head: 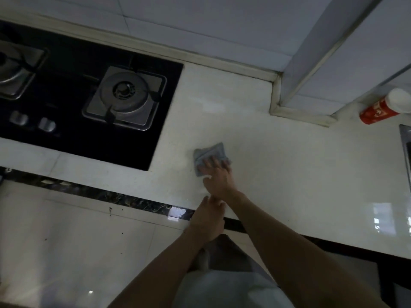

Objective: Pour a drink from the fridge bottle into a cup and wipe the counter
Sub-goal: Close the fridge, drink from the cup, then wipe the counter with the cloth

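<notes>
The right hand (219,177) presses a folded grey cloth (208,155) flat on the white worktop (289,174), beside the gas hob (89,96); the left hand (209,218) rests at the worktop's edge.

Far-left steel gas burner (9,70) is getting cut off by the frame edge, likewise the steel sink rim (405,147) far rt. On the red canister w/ white cap (385,107) the label's blurring out, unreadable. The right hand (219,177) is hiding pt of the grey-blue folded cloth (208,153).

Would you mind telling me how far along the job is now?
Done: the pouring cannot be judged from this view. In hand: the right hand presses a folded grey-blue cloth on the white counter beside the black gas hob. Left: likely the stretch toward the red white-capped canister.
</notes>
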{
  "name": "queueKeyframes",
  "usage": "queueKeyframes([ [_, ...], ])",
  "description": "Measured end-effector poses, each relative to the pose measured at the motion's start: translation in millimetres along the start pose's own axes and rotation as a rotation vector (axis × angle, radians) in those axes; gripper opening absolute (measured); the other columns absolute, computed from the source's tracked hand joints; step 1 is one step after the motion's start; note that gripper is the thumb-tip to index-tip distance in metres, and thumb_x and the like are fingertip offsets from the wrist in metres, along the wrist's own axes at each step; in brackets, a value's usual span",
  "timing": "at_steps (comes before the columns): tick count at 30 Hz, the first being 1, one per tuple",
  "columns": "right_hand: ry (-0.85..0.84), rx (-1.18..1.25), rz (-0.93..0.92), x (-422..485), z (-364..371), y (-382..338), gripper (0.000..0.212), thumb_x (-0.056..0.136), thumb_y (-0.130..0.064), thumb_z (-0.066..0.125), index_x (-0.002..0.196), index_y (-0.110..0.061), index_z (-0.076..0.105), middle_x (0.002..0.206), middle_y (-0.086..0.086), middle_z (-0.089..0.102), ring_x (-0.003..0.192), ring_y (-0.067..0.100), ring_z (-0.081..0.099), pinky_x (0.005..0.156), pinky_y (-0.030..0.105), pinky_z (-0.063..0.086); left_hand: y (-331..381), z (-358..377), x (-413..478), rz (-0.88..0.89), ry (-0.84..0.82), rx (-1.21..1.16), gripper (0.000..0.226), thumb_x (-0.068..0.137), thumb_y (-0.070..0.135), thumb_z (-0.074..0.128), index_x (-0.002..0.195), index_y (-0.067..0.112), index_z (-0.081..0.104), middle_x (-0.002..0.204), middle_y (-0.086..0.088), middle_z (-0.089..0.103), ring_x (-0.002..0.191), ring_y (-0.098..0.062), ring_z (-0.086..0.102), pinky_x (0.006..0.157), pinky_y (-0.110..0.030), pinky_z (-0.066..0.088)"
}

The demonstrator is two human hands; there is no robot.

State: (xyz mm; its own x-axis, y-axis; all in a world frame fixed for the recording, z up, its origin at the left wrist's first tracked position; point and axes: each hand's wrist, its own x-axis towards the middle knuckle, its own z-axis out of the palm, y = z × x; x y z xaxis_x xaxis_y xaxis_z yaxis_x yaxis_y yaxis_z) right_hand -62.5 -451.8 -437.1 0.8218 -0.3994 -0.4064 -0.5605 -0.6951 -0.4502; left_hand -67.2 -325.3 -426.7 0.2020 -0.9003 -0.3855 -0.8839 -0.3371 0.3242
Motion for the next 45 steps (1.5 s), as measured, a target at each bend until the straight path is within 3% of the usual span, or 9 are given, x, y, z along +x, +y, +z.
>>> queueKeyframes([
  [3, -0.022, 0.036, -0.089, -14.7, 7.2, 1.0, 0.055, 0.091, -0.016, 0.046, 0.145, -0.024, 0.044, 0.158, -0.004, 0.027, 0.149, 0.013, 0.011, 0.121, 0.035, -0.002, -5.0, 3.5, -6.3, -0.010, -0.026, 0.008, 0.039, 0.096, 0.017, 0.043, 0.130, 0.002, 0.053, 0.135, -0.018, 0.056, 0.128, -0.031, 0.047, 0.116, -0.037, 0.027],
  [7, -0.058, 0.019, -0.163, -37.1, 7.7, 20.5, 0.073, 0.077, -0.037, 0.015, 0.134, -0.018, 0.057, 0.152, 0.003, 0.040, 0.147, 0.017, 0.024, 0.121, 0.038, 0.011, -6.4, 7.4, -12.6, 0.075, -0.016, 0.007, 0.047, 0.095, 0.016, 0.042, 0.139, 0.002, 0.048, 0.148, -0.019, 0.045, 0.139, -0.032, 0.038, 0.119, -0.039, 0.021],
  [11, 0.011, 0.046, -0.169, -60.1, 9.6, 47.3, 0.048, 0.081, -0.020, 0.038, 0.114, -0.016, 0.072, 0.141, 0.009, 0.053, 0.141, 0.024, 0.037, 0.117, 0.046, 0.024, -0.2, 12.8, -15.1, 0.114, 0.004, -0.020, 0.041, 0.096, 0.017, 0.040, 0.132, 0.008, 0.057, 0.148, -0.014, 0.044, 0.135, -0.029, 0.040, 0.110, -0.036, 0.032],
  [17, 0.158, 0.125, -0.001, -89.4, 17.1, 99.9, 0.057, 0.079, -0.011, 0.031, 0.124, -0.016, 0.066, 0.142, 0.008, 0.052, 0.141, 0.023, 0.038, 0.116, 0.046, 0.027, 26.7, 9.8, -5.3, 0.145, 0.007, 0.034, 0.038, 0.089, 0.012, 0.051, 0.126, 0.009, 0.058, 0.135, -0.012, 0.050, 0.126, -0.027, 0.045, 0.103, -0.036, 0.039],
  [23, 0.305, 0.152, 0.028, -131.1, -6.3, 179.5, 0.051, 0.073, 0.002, 0.040, 0.107, -0.014, 0.075, 0.128, 0.008, 0.064, 0.131, 0.030, 0.050, 0.109, 0.053, 0.037, 91.8, 10.8, 32.9, 0.241, -0.007, 0.067, 0.044, 0.085, 0.011, 0.056, 0.128, 0.003, 0.057, 0.135, -0.015, 0.052, 0.125, -0.030, 0.048, 0.102, -0.038, 0.043],
  [27, 0.313, 0.154, 0.091, -155.3, -34.4, 245.1, 0.054, 0.075, 0.002, 0.036, 0.110, -0.013, 0.074, 0.132, 0.009, 0.061, 0.135, 0.032, 0.045, 0.111, 0.052, 0.033, 148.6, 20.6, 63.8, 0.254, -0.017, 0.072, 0.048, 0.077, 0.008, 0.060, 0.124, -0.001, 0.061, 0.137, -0.020, 0.054, 0.128, -0.035, 0.050, 0.104, -0.040, 0.044],
  [31, 0.351, 0.106, 0.094, -170.8, -65.6, 312.4, 0.055, 0.076, 0.001, 0.035, 0.112, -0.016, 0.073, 0.133, 0.007, 0.060, 0.134, 0.030, 0.046, 0.110, 0.052, 0.035, 206.7, 22.9, 91.6, 0.155, -0.014, 0.081, 0.057, 0.085, 0.010, 0.054, 0.140, 0.003, 0.046, 0.157, -0.016, 0.031, 0.144, -0.029, 0.030, 0.118, -0.039, 0.027],
  [36, 0.347, 0.092, 0.148, -176.5, -105.6, 376.0, 0.057, 0.076, -0.005, 0.032, 0.113, -0.021, 0.073, 0.138, 0.004, 0.057, 0.138, 0.025, 0.042, 0.114, 0.048, 0.030, 260.3, 27.9, 115.7, 0.034, -0.050, 0.061, 0.052, 0.089, 0.011, 0.047, 0.141, 0.006, 0.044, 0.159, -0.013, 0.024, 0.145, -0.028, 0.025, 0.116, -0.039, 0.027],
  [45, 0.216, 0.003, 0.144, -178.4, -119.1, 381.0, 0.047, 0.095, -0.016, 0.034, 0.136, -0.025, 0.056, 0.153, -0.001, 0.038, 0.146, 0.013, 0.023, 0.118, 0.029, 0.008, 269.3, 20.7, 123.1, -0.043, -0.100, 0.004, 0.050, 0.090, 0.008, 0.047, 0.140, 0.005, 0.047, 0.159, -0.010, 0.028, 0.138, -0.027, 0.033, 0.110, -0.035, 0.035],
])
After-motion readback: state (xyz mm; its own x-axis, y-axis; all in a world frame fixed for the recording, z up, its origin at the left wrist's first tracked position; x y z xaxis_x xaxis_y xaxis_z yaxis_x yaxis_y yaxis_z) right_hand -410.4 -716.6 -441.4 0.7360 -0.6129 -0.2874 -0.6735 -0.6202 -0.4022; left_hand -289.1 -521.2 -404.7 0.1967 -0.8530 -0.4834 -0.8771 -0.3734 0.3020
